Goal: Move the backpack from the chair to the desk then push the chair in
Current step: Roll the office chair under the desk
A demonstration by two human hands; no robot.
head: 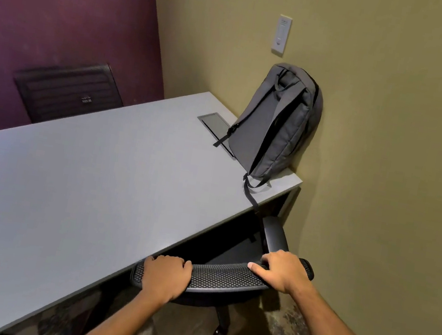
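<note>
A grey backpack (276, 124) stands upright on the far right corner of the grey desk (80, 188), leaning against the olive wall, one strap hanging over the desk's edge. The black mesh-backed chair (222, 277) is at the desk's near edge, its seat under the desktop and its backrest top close to the edge. My left hand (164, 277) grips the left end of the backrest top. My right hand (281, 269) grips its right end. The chair's armrest (276, 234) shows just below the desk edge.
A second black chair (67, 90) stands across the desk by the purple wall. A flat metal cover plate (214, 125) is set into the desktop beside the backpack. A white wall switch (282, 33) is above it. The olive wall is close on the right; carpet lies below.
</note>
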